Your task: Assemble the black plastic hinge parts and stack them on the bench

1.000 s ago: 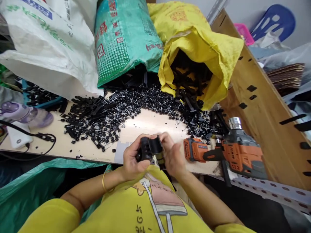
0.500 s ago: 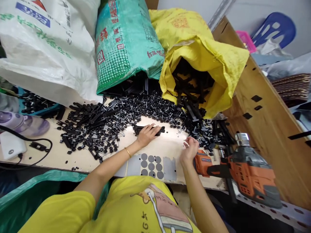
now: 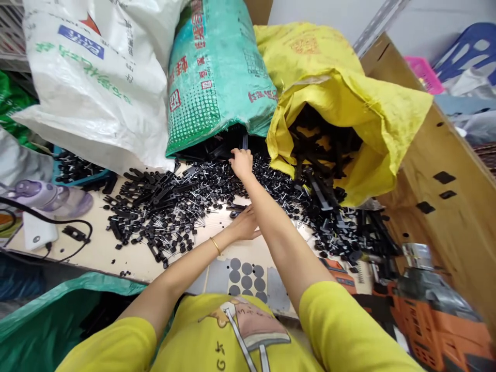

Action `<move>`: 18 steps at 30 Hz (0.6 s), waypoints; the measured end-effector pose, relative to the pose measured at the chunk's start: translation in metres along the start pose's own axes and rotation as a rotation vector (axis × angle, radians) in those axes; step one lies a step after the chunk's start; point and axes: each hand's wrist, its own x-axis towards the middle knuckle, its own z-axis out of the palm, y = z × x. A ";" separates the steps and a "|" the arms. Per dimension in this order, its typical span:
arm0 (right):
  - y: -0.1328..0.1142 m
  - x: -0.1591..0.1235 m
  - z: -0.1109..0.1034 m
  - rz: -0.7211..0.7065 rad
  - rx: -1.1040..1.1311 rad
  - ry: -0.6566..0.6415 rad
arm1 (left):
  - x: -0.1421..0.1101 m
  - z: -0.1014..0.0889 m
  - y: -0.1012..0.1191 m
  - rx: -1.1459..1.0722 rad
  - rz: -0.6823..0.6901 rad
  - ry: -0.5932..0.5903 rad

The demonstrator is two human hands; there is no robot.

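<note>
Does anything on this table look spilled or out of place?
Small black parts lie loose across the table, up to the open mouths of the green sack and yellow sack. That looks like a spill, being uncontained, though it may be deliberate.

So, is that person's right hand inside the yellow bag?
No, the right hand is by the open mouth of the green bag, and the yellow bag is off to its right.
</note>
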 end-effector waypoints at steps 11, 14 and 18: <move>0.107 -0.223 -0.079 0.048 0.739 -0.040 | -0.100 -0.115 -0.103 0.469 -0.606 0.386; 0.121 -0.299 -0.057 0.091 0.592 -0.030 | -0.104 -0.126 -0.123 0.513 -0.584 0.248; 0.124 -0.344 -0.038 0.039 0.346 -0.072 | -0.100 -0.127 -0.095 0.432 -0.601 0.341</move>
